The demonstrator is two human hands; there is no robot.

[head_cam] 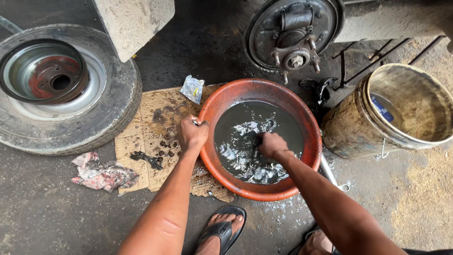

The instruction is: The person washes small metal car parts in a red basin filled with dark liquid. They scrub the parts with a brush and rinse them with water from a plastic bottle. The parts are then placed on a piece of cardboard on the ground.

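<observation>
There was one orange basin (309, 156), one bucket (351, 127) and one wheel (94, 123). One rag (101, 174) and one cardboard sheet (151, 137) lay there.

The only camera is sitting on my head and is looking steeply down, quite near, over my arms at the orange basin (309, 156) on the floor (42, 212); my feet are showing below.

The stained concrete floor (47, 212) carries a torn sheet of cardboard (151, 137), oil-spotted, with an orange basin (309, 156) of dark liquid resting partly on it. A wheel (101, 101) lies flat at the left, a crumpled rag (101, 174) near it, and a dirty bucket (354, 125) stands at the right.
</observation>
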